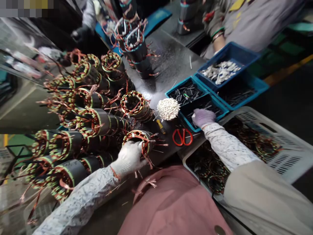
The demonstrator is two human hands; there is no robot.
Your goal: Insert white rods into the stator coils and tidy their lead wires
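My left hand [129, 156], in a white knit glove, grips the near rim of a motor stator [144, 138] with copper windings and loose wire ends. Its fingers reach partly inside the bore, out of sight. My right hand [204, 118], in a light purple glove, is down in a blue bin [221, 115] that holds dark tube pieces. The fingers there are curled and blurred, and what they hold is hidden. Red-handled scissors [182, 137] lie between my hands. A round bundle of short white pieces [168, 109] and a yellow-handled screwdriver [160, 126] are on the table behind them.
Rows of stacked stators [93, 122] fill the left side. More blue bins [227, 52] hold white and black pieces at the right. A white plastic crate [283, 137] with stators stands below my right arm. Co-workers' gloved hands [214, 23] are across the table.
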